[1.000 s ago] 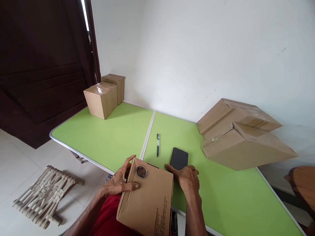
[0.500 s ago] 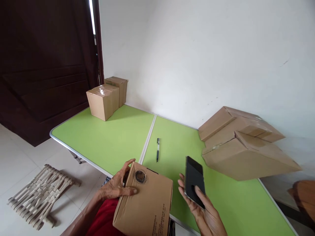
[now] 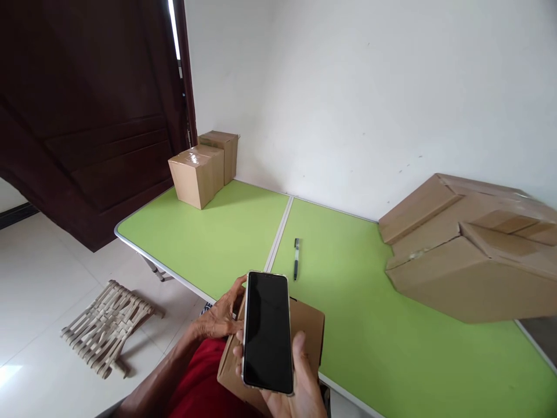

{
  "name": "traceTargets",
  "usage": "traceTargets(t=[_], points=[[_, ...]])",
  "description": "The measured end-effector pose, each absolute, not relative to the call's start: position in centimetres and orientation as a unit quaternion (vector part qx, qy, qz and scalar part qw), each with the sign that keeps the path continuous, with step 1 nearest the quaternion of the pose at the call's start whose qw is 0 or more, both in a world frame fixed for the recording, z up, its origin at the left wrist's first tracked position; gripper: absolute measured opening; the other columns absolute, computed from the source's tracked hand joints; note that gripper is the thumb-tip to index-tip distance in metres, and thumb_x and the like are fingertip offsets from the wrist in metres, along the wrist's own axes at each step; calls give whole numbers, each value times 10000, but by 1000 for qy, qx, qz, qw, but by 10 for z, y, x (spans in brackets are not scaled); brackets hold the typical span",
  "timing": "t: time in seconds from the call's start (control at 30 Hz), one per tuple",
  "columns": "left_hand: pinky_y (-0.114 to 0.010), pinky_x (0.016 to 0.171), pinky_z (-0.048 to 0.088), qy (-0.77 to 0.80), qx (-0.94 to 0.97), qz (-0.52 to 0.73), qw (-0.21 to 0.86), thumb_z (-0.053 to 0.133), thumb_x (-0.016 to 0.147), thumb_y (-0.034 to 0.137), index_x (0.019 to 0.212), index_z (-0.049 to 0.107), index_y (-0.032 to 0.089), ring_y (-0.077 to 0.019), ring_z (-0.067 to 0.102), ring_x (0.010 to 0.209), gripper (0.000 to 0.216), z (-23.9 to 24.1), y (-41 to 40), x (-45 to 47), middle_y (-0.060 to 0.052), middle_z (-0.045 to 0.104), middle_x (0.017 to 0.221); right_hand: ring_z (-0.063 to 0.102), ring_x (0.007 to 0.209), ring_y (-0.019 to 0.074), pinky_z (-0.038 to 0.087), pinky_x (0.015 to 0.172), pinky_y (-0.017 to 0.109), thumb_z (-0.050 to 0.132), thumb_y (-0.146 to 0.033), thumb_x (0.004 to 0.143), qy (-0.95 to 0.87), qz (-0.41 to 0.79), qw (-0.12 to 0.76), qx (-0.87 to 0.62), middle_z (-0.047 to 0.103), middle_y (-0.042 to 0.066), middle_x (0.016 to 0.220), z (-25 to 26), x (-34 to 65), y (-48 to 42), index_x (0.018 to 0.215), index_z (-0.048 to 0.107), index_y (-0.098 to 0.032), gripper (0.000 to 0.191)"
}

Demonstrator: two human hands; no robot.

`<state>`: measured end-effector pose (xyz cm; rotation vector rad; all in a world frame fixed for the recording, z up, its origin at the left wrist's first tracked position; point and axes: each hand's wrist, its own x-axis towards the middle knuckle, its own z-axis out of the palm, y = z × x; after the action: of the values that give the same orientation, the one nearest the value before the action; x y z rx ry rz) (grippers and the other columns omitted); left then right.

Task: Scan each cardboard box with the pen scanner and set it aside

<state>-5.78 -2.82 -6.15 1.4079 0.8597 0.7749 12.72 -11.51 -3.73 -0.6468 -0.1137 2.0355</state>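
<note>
A smartphone (image 3: 268, 334) with a dark screen and a pale, clear-looking case lies face up in my right hand (image 3: 300, 377). The fingers wrap its left edge and the thumb rests along its right. Under the phone is a cardboard box (image 3: 308, 325), tilted at the table's near edge. My left hand (image 3: 221, 313) grips that box at its upper left corner; part of its fingers is hidden behind the box and phone. The phone covers much of the box's top face. A pen (image 3: 296, 259) with a black cap and grip lies on the table just beyond the phone.
The green folding table (image 3: 348, 290) has a pale seam across it. Two taped cartons (image 3: 191, 180) stand at the far left, by a dark door (image 3: 87, 104). Larger cartons (image 3: 470, 273) sit at the right against the wall. A woven stool (image 3: 108, 331) stands on the floor at left.
My right hand has brought the phone leftward over the cardboard box, its screen now facing me. My left hand still holds the box. The view has turned slightly left.
</note>
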Motion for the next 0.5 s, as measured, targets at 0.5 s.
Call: traceTargets(t=[0.5], points=[[-478,1241,419,346,627,336,612,802,813,321,1698,251,403,-369,533,1468,1045,-52,-28,-57,-25,514,1646,764,1032,362,581,953,544,758,-764,833,-5,839,464,-285,820,183,1083,-31,118,-125,1123,834,-147,686]])
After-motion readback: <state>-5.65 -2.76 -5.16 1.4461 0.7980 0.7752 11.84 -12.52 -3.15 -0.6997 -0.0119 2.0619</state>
